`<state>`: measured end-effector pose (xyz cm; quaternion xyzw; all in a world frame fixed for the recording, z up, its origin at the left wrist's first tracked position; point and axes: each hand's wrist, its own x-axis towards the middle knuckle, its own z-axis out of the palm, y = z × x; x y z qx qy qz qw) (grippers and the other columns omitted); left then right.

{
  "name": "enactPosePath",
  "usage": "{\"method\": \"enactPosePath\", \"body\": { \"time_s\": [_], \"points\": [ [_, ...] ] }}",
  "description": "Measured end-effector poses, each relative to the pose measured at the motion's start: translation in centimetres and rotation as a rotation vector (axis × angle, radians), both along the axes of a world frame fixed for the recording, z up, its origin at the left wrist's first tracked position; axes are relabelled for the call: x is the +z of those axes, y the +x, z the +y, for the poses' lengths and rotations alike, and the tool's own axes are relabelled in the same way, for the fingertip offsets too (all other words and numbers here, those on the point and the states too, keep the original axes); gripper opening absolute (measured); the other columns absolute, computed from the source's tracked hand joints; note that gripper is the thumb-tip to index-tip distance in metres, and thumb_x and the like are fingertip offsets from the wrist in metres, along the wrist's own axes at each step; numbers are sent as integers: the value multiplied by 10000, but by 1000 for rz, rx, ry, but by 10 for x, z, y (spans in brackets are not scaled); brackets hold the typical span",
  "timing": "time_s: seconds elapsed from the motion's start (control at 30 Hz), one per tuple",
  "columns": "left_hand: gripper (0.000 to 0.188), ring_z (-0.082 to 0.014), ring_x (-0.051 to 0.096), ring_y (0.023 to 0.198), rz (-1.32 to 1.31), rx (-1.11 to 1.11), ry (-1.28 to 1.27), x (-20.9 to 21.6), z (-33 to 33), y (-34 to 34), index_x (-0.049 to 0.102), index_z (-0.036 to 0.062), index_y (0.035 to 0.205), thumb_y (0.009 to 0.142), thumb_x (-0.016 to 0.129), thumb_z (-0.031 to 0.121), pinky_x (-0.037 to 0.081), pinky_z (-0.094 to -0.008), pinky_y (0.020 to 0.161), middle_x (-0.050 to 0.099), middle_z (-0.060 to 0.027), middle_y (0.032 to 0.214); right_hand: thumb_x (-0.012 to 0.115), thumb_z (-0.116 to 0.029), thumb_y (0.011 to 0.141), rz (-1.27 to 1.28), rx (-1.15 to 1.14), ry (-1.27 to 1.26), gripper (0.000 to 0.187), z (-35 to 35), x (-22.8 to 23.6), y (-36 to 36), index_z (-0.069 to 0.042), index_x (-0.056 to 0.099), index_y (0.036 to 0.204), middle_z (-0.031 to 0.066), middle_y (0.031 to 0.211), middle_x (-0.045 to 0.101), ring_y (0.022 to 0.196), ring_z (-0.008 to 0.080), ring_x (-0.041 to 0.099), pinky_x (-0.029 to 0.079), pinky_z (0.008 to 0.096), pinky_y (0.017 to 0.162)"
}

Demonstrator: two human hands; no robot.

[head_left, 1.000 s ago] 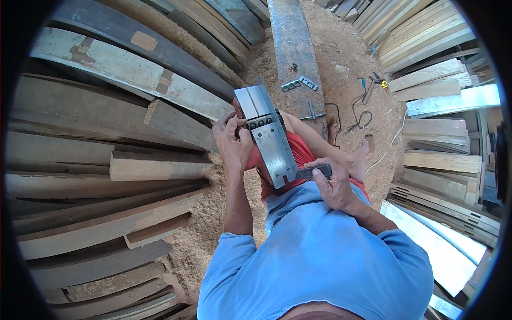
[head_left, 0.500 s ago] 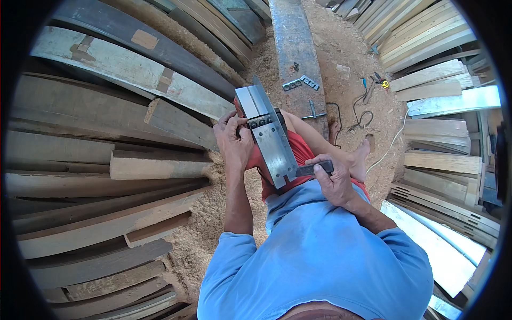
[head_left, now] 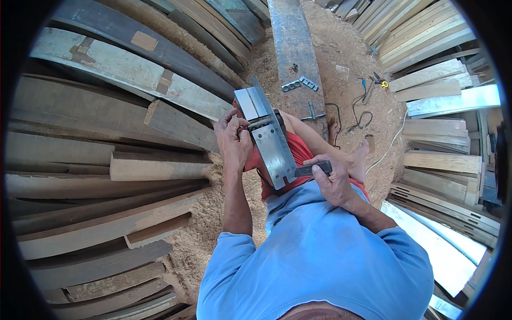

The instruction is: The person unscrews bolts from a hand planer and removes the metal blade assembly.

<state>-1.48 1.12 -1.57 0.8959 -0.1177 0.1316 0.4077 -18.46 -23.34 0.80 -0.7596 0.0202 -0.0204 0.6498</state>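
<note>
An electric hand planer (head_left: 274, 153) lies upside down across my lap, its silver sole facing up and its cutter slot between the two plates. My left hand (head_left: 232, 137) is closed at the planer's left side, its fingertips at the cutter slot. A tall thin metal fence runs along the planer's right edge. My right hand (head_left: 333, 181) is closed around a dark bar (head_left: 314, 169) at the planer's near end, thumb on top. Whether the bar is fixed to the planer, I cannot tell.
On the long plank (head_left: 296, 48) ahead lie two metal strips with holes (head_left: 300, 84), small dark parts (head_left: 294, 68) and a T-shaped wrench (head_left: 313, 111). Yellow-handled pliers (head_left: 381, 82) and a dark cable (head_left: 362, 120) rest on sawdust. Stacked boards (head_left: 160, 165) line both sides.
My left fingers have shifted slightly at the cutter slot. The cutter drum has turned: its row of dark round fittings has given way to a thin edge. My right hand stays nearly still.
</note>
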Motion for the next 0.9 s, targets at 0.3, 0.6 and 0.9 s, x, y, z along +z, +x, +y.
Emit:
{"method": "enactPosePath", "body": {
  "time_s": [0.3, 0.6, 0.9],
  "points": [
    [245, -361, 537, 1265, 5, 32, 79, 0, -1, -3, 772, 89, 874, 792, 574, -32, 423, -477, 1100, 650, -190, 1354, 591, -100, 1049, -6, 2, -5, 144, 0, 1, 1, -9, 672, 1123, 10, 707, 587, 625, 66, 500, 431, 284, 579],
    [294, -373, 550, 1256, 29, 132, 148, 8, -7, -5, 820, 128, 958, 839, 562, 53, 424, -481, 1104, 654, -192, 1345, 594, -100, 1045, -35, -36, -22, 145, 0, 1, 0, -8, 678, 1119, 18, 711, 578, 623, 82, 504, 433, 290, 583],
    [279, -401, 553, 1279, 73, 86, -35, 7, -7, -3, 794, 77, 975, 835, 552, 73, 410, -509, 1125, 658, -239, 1310, 591, -96, 1048, -140, 32, 1, 167, 18, 18, 6, 13, 662, 1152, 73, 792, 681, 683, 111, 617, 510, 301, 650]
  ]
}}
